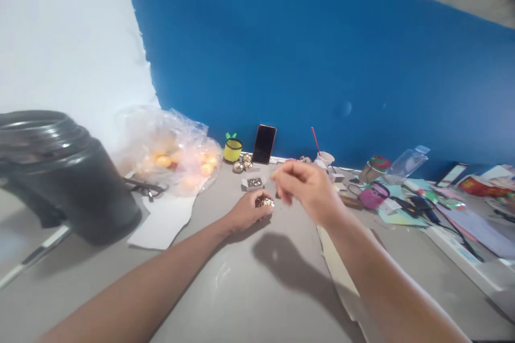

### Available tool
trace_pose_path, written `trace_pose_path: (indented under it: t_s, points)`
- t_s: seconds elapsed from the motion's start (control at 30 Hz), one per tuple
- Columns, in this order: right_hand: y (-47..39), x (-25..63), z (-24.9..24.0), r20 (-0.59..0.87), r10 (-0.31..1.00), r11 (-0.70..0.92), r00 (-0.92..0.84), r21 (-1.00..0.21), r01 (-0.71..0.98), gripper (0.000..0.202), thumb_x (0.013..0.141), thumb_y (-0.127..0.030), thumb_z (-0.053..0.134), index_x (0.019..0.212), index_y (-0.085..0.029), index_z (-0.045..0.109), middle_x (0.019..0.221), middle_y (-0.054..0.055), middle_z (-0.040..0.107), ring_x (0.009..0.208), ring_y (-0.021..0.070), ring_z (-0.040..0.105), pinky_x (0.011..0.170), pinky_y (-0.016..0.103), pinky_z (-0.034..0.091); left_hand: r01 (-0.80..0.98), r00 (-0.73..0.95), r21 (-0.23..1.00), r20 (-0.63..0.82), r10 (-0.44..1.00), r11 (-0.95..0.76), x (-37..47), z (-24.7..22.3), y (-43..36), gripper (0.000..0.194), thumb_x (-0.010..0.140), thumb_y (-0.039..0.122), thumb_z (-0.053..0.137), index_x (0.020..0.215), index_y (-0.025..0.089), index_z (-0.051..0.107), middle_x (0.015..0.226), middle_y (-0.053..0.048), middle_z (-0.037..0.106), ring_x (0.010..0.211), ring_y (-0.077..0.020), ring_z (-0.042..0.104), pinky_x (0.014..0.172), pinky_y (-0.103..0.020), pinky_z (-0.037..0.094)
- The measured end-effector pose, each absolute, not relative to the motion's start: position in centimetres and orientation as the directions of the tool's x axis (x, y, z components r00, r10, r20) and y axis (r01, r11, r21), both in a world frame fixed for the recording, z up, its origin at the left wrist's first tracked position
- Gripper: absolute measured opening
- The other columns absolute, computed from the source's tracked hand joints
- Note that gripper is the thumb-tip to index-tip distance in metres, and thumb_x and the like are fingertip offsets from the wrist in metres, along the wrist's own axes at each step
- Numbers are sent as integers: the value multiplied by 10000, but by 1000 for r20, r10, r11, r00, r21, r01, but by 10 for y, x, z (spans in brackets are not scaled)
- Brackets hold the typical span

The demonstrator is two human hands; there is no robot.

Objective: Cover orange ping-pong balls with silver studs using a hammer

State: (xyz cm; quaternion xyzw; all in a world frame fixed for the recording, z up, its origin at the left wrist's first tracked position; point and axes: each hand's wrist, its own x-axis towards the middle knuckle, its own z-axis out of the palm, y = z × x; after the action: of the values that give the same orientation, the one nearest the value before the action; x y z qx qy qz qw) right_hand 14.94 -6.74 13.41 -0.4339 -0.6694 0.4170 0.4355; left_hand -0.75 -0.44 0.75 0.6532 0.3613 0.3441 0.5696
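My left hand (248, 211) is closed around a small shiny ball (267, 202) with silver and gold sequins, low over the table. My right hand (302, 185) is raised to its right, apart from the ball, with thumb and fingers drawn into a pinch. Whatever it holds, if anything, is too small and blurred to make out. Just beyond my left hand lies a small open box (253, 184) of tiny shiny pieces. Several similar sequined balls (238, 167) sit together behind the box.
A dark phone (264, 143) leans on the blue wall beside a yellow cup (232, 150). On the left stand a large dark jug (76, 182) and a clear bag (177, 155) of orange balls. A white cup (325, 158), pink pouch (373, 195) and power strip (462, 252) lie right.
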Motion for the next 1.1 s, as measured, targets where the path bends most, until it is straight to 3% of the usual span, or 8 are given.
trace_pose_path:
  t_s: [0.07,0.13,0.2,0.3,0.4,0.63,1.1]
  points:
    - [-27,152,122,263,959,280,-106,-830,482,232,876,-401,658,776,-192,676,651,-10,640,574,122,544,562,248,420,101,533,990,27,846,-95,-11,10,-4,371,731,295,718,1063,149,641,757,6,610,625,-125,548,549,-237,423]
    - [4,151,105,216,970,232,-113,-680,695,177,900,-287,595,816,-175,704,742,20,706,653,141,614,626,251,448,99,616,991,5,788,-84,-15,14,-3,385,709,248,685,1081,154,652,806,1,606,641,-117,544,553,-231,433]
    - [24,142,90,158,973,221,-166,-453,864,135,880,-229,615,862,-187,742,902,51,763,828,178,681,736,263,475,79,699,995,-16,715,-55,-19,16,0,417,668,198,649,1081,148,668,831,-6,605,658,-114,542,570,-231,451]
    - [40,121,80,87,985,160,-148,-147,976,190,897,-239,604,965,-193,775,1071,126,771,985,248,712,823,315,501,47,739,999,-22,674,-18,-22,18,3,437,624,172,617,1054,141,691,852,-19,618,696,-121,548,586,-228,463]
    - [50,105,78,35,995,92,-92,3,996,259,899,-295,625,1073,-162,764,1120,190,756,1003,293,726,830,358,523,46,727,999,-17,686,-25,-21,18,3,417,630,189,623,1040,152,692,874,-16,623,699,-123,548,574,-227,461]
    - [60,104,71,-96,994,48,-45,23,999,242,850,-273,688,1050,-160,764,1082,167,773,1019,286,732,825,331,531,86,670,995,-19,743,-53,-18,19,0,368,712,269,682,1060,146,675,822,-9,615,695,-139,570,593,-253,477]
    - [55,103,73,-35,996,81,-81,18,997,280,899,-173,568,1110,-145,751,1091,174,768,1045,285,733,830,328,528,77,660,994,3,751,-72,-19,20,-1,366,696,263,670,1042,143,673,845,-19,660,649,-126,579,556,-239,462]
